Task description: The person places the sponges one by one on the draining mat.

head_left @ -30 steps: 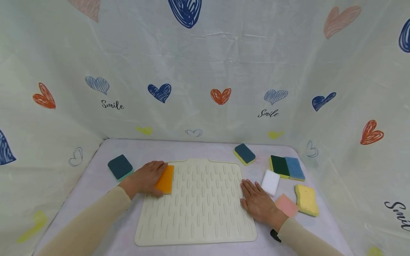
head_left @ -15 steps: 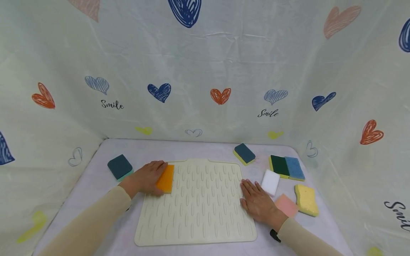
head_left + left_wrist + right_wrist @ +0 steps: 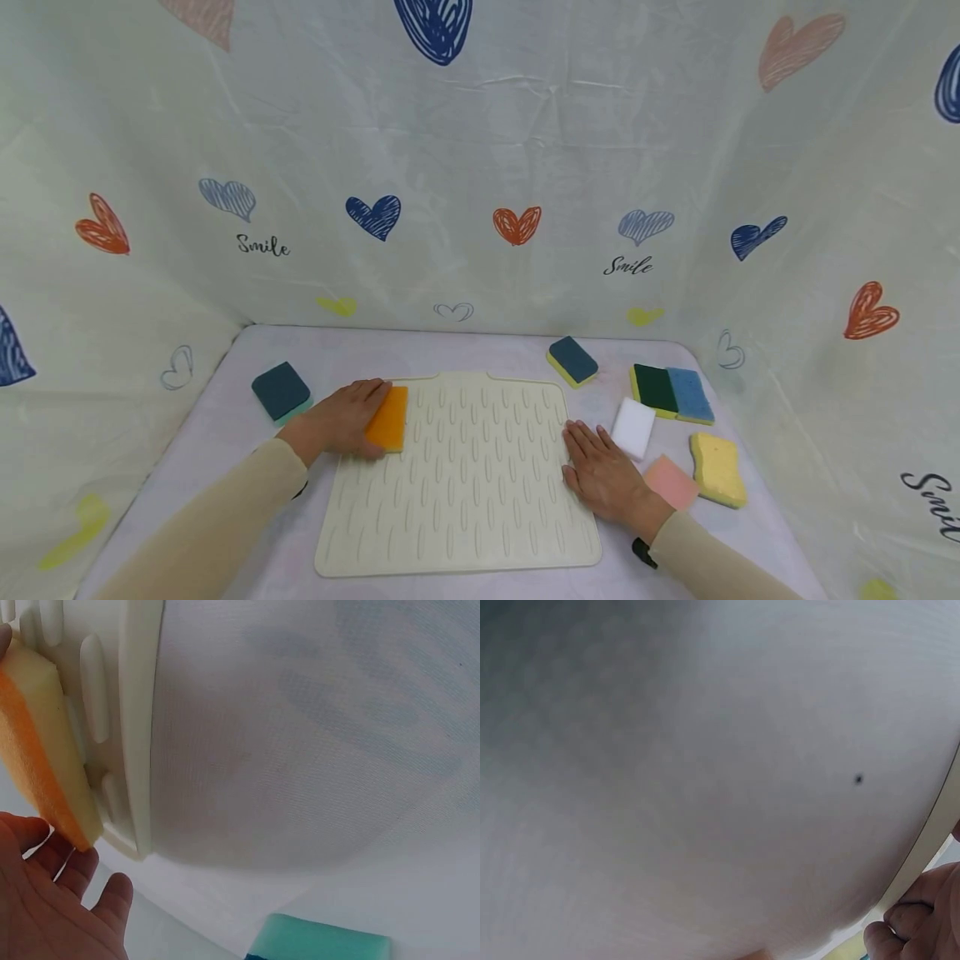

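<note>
My left hand holds an orange-topped sponge by its two ends, at the upper left corner of a cream ridged mat. Seen from the left wrist, the sponge has a pale yellow underside that faces the mat's ridges, with fingertips at its lower end and the tip of another digit at its upper end. My right hand lies flat with straight fingers along the mat's right edge and holds nothing. In the right wrist view the curved fingers show beside the mat's rim.
A dark teal sponge lies left of my left hand. To the right lie a navy-topped sponge, a dark green one, a blue one, a white block, a pink square and a yellow sponge.
</note>
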Motion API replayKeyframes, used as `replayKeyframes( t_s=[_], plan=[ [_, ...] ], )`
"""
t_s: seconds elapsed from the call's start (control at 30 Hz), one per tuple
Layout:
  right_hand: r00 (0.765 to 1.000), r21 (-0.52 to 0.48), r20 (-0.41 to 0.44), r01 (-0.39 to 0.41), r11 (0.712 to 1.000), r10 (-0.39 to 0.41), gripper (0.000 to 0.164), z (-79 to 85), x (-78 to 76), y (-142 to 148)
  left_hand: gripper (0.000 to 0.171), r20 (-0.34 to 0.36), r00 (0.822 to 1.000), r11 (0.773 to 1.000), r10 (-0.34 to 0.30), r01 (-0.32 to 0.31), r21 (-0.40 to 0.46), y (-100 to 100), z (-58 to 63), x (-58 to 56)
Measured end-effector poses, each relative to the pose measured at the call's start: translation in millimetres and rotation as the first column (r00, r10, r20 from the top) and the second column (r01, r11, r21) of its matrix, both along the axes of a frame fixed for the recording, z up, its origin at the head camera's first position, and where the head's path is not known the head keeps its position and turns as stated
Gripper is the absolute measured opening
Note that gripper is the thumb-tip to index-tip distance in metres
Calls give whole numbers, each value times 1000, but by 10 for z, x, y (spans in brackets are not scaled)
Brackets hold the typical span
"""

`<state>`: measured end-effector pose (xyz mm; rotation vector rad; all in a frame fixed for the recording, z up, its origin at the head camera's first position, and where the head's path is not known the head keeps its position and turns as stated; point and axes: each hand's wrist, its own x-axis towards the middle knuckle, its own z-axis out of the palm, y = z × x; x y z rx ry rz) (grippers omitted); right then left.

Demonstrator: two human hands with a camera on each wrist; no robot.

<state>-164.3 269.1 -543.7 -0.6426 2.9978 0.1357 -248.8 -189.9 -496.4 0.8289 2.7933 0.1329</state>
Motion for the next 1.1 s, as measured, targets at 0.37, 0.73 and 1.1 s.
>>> replayKeyframes(
  t_s=[0.37,0.73,1.1],
  plan=[
    [1000,-2,2,1,1000,-1,66,-1,-11,-2,112,-4,999,999,50,-50,20,0,24,2],
    [1000,3,-4,5,1000,-5,65,11,10,-9,73,-300,936,983,183,-170,69,-289,203,-5],
    [1000,-1,-16,-1,1000,1,65,12,9,3,97,-351,911,970,216,-243,-33,-1000,293,-27]
  ],
)
